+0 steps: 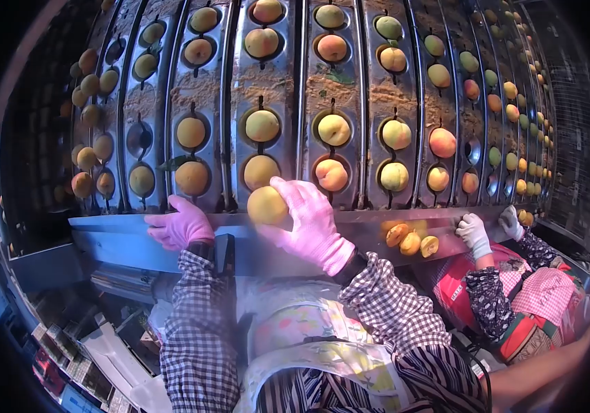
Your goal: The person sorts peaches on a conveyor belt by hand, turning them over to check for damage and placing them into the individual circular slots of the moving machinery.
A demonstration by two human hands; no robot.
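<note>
My right hand [312, 227], in a pink glove, grips a yellow peach [267, 206] between thumb and fingers. It holds the peach just above the metal ledge [240, 230], in front of a cupped tray lane. Right behind it, another yellow peach [261, 171] sits in a cup of that lane. My left hand [181, 224], also pink-gloved, rests by the ledge with its fingers apart and nothing in them. Nearest to it is an orange-yellow peach [191, 179] seated in its cup, with a green leaf [174, 163] beside it.
Metal lanes with peach-filled cups run away from me, smeared with brown pulp [267, 93]. One cup [140, 140] at the left holds no fruit. Cut peach pieces [410, 243] lie on the ledge at right. Beside them, a co-worker's white-gloved hand [472, 234] rests at the edge.
</note>
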